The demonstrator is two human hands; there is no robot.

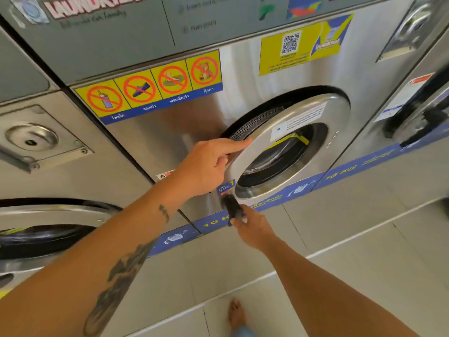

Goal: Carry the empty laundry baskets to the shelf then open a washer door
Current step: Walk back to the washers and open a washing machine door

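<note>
Head view: right hand (252, 227) grips black handle (232, 209); left hand (206, 166) grips "10 KG" washer door (291, 142).

Left hand (206, 166) fingers curl out of sight behind washer door (286, 144)

In front of me a yellow warning sticker strip (150, 87) runs across the steel front panel, four red crossed-out circles in a row: a lighter, a shoe, a mat, a stuffed toy, each with a Thai caption on a blue band beneath. Higher and to the right I see a yellow QR code sticker (301, 47). A blue capacity band (279, 198) crosses the base of the machines, reading 10 KG near the middle. To my left sits a neighbouring washer (48, 229) with a round steel keyhole plate (31, 138) above it. Below me is a pale tiled floor (364, 239) and one bare foot (237, 313).
</note>
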